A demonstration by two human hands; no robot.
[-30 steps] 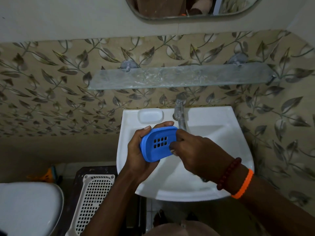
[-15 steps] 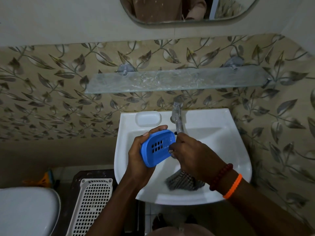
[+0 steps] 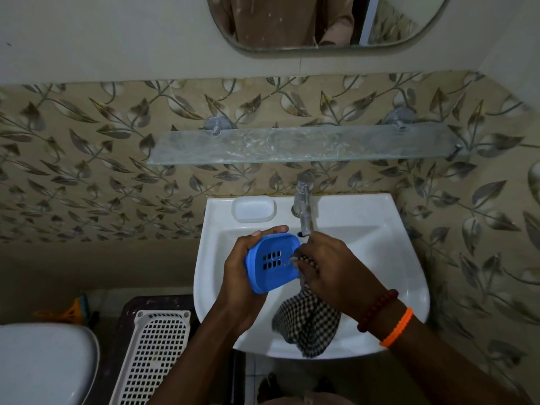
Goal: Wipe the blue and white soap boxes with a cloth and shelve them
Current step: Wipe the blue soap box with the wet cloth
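My left hand (image 3: 239, 276) grips the blue soap box (image 3: 271, 263) over the basin, its slotted inner face turned toward me. My right hand (image 3: 333, 270) is closed on a black-and-white checked cloth (image 3: 306, 323) and presses it against the box's right edge; most of the cloth hangs down below that hand. The white soap box (image 3: 253, 209) sits on the sink's back ledge, left of the tap. The frosted glass shelf (image 3: 301, 144) on the wall above holds nothing.
A white sink (image 3: 388, 258) with a chrome tap (image 3: 304, 206) is below my hands. A mirror (image 3: 321, 21) hangs above the shelf. At lower left are a white perforated basket (image 3: 152, 358) on a dark stool and a toilet lid (image 3: 43, 363).
The cloth, hidden under my right hand a second ago, now hangs well below it. The blue box has tilted slightly in my left hand as my right hand rubs its right edge.
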